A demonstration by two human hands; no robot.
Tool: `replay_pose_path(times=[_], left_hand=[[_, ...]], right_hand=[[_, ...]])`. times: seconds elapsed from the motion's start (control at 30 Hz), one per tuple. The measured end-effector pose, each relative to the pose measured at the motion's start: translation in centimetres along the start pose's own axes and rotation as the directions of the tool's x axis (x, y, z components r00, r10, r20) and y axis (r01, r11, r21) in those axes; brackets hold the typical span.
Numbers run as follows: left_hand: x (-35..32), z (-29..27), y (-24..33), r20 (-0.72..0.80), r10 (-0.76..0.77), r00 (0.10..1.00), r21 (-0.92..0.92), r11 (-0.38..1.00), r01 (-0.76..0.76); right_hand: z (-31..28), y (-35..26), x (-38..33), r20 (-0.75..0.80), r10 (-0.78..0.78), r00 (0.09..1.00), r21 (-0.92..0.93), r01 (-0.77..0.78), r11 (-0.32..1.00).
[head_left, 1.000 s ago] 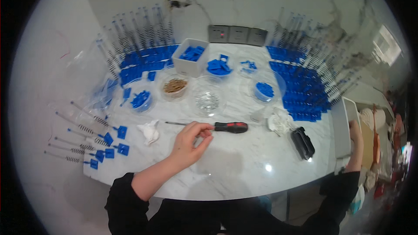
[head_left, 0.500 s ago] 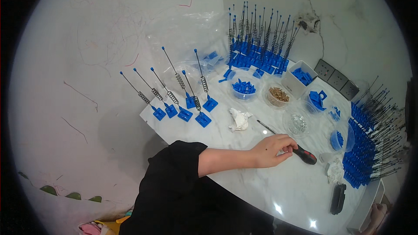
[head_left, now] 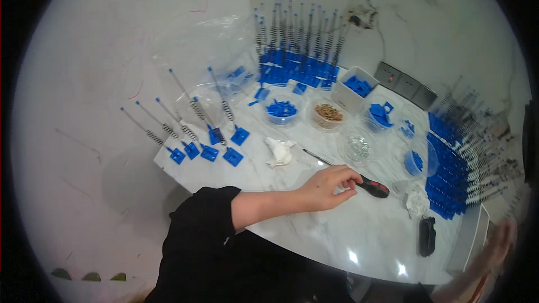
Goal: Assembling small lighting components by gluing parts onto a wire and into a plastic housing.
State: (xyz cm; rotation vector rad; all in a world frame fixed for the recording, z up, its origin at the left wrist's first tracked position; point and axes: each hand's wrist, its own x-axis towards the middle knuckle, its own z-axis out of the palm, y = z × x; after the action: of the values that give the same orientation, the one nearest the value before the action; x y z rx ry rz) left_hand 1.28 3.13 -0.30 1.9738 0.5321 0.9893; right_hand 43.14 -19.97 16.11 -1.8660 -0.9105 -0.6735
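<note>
Left hand (head_left: 330, 189) at screwdriver (head_left: 375, 187) lying on tabletop (head_left: 331, 247): fingers half-curled, thumb apart, no grip visible. Right hand (head_left: 498, 242) blurred beside white box (head_left: 471, 237); can't tell finger spread or hold. Screwdriver best gripped round thick handle, not shaft.

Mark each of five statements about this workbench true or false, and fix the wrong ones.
1. The left hand is at the handle end of the screwdriver. True.
2. The right hand is gripping the black case. False: the right hand, blurred, is at the far right, by the long white box.
3. The square white container holds blue pieces. True.
4. The brown pieces lie loose on the tabletop. False: the brown pieces are in a round clear tub.
5. Six spring rods are grouped at the left end of the table. True.
</note>
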Motion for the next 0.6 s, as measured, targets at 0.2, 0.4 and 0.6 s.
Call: replay_pose_path(times=[0.2,0.4,0.6], left_hand=[[-1.5,-2.2,-0.4,0.014,-0.063,0.998,-0.284,0.957,0.064],[-0.9,-3.4,1.7,-0.092,-0.173,0.981,-0.563,0.822,0.092],[-1.4,-3.2,1.9,-0.082,-0.157,0.984,-0.551,0.83,0.087]], right_hand=[[14.4,-16.1,-13.3,0.755,-0.43,0.494,0.62,-0.327,0.713],[15.6,-16.9,-16.1,0.831,-0.351,0.432,0.542,-0.481,0.69],[16.2,-17.3,-17.3,0.622,-0.527,0.579,0.701,-0.111,0.705]])
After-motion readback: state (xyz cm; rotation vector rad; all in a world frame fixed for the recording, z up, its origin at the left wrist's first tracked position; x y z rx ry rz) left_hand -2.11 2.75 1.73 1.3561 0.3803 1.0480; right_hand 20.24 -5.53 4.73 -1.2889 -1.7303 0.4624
